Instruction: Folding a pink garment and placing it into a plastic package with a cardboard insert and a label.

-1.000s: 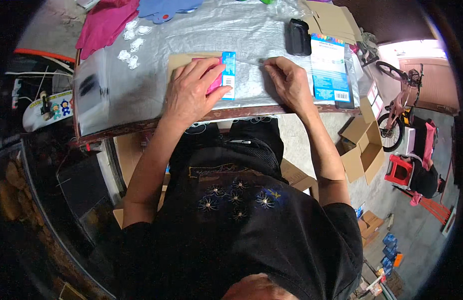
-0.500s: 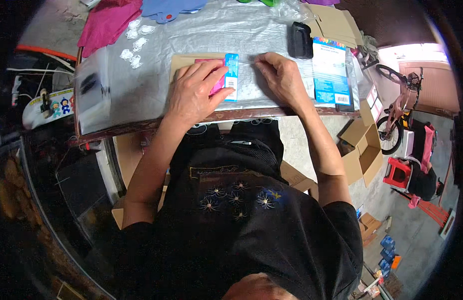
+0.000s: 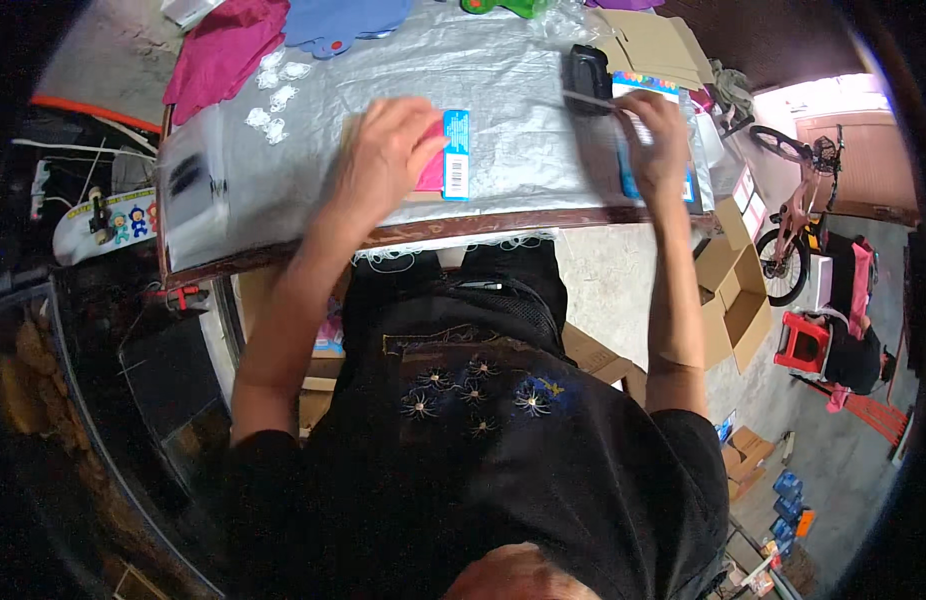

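A flat pink packet [image 3: 430,178] with a blue-and-white card edge [image 3: 457,155] lies near the table's front edge, on a piece of brown cardboard. My left hand [image 3: 385,155] rests over its left part, fingers loosely bent and thumb out toward the card. To the right, my right hand [image 3: 658,140] pinches the end of a thin pale strip [image 3: 586,99], which points left across a black open case [image 3: 588,72]. Below that hand is a blue-and-white printed card [image 3: 631,180], partly covered by it.
A silvery sheet [image 3: 513,150] covers the table. White string bundles [image 3: 273,125], pink fabric [image 3: 223,60] and a blue shape [image 3: 348,22] lie at far left; brown cardboard sheets [image 3: 658,50] at far right. An open carton [image 3: 733,285] and a bicycle [image 3: 798,200] stand right of the table.
My right hand has moved right, from beside the pink packet to over the printed card, with the thin strip in its fingers. My left hand has shifted slightly up and left on the packet.
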Available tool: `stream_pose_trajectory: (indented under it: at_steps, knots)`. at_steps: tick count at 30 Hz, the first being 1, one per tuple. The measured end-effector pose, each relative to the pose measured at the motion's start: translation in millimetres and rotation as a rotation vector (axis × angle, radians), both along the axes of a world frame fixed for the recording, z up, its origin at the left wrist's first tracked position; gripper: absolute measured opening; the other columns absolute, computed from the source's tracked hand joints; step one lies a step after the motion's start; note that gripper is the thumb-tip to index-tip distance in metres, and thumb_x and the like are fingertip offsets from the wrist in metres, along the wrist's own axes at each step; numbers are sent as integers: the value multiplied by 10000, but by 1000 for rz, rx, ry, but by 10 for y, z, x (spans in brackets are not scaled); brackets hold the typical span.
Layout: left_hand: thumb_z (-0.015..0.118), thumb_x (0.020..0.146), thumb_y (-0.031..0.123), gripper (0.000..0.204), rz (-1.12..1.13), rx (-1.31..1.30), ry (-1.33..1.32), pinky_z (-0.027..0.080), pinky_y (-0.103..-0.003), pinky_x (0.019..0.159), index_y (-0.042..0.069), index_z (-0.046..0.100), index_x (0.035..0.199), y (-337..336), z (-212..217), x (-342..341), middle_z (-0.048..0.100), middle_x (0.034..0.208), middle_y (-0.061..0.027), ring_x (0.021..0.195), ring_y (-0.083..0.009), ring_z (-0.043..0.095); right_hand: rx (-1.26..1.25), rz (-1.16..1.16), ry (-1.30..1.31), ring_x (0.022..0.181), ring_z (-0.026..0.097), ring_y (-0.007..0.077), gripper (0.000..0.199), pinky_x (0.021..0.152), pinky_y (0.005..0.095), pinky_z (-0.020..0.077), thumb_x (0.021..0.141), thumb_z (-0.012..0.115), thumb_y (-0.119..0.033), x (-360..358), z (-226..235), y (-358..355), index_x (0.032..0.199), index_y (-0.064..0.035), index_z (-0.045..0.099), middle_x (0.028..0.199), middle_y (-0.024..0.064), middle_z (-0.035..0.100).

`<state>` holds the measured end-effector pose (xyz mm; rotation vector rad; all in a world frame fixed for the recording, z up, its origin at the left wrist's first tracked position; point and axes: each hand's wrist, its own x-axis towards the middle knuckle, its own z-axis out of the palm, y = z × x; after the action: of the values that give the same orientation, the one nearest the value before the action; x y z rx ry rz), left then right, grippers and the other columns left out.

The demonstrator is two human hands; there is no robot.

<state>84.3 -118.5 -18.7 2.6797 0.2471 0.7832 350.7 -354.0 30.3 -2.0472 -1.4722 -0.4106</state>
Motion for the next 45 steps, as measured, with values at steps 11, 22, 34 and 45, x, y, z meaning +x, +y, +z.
stream_pose_trajectory:
  at_steps: [11, 22, 34, 45]
  knots:
    - [764, 912, 263, 251, -46, -628, 747, 533, -316, 721, 28, 685, 957, 716, 423, 461, 706, 970, -72, 812, -184, 665, 83, -237, -271, 1025, 651, 255, 249, 888, 363, 512, 935, 696, -124, 209, -64, -410, 1176, -77, 738, 1104, 80, 733]
    - [720, 933, 323, 246, -16, -1704, 153, 573, -332, 708, 85, 684, 981, 418, 738, 427, 715, 931, -15, 824, -141, 700, 145, 249, 1652, 684, 631, 110, 287, 623, 260, 496, 976, 695, -276, -737, 12, 643, 955, 7, 738, 830, 53, 707]
    - [659, 955, 304, 246, -24, -1968, -15, 584, -366, 852, 94, 703, 1075, 460, 359, 339, 727, 1030, -56, 914, -191, 700, 169, 141, 1609, 594, 634, 132, 248, 548, 267, 502, 919, 746, -207, -650, 288, 1006, 825, 21, 720, 726, 72, 692]
    - [640, 1012, 171, 322, -188, -1757, -246, 543, -295, 918, -47, 665, 1248, -186, 646, -52, 710, 1168, -104, 1033, -146, 678, -69, 148, 1004, 732, 632, 133, 170, 666, 282, 482, 942, 739, -178, -1100, 345, 243, 973, -11, 743, 787, 4, 678]
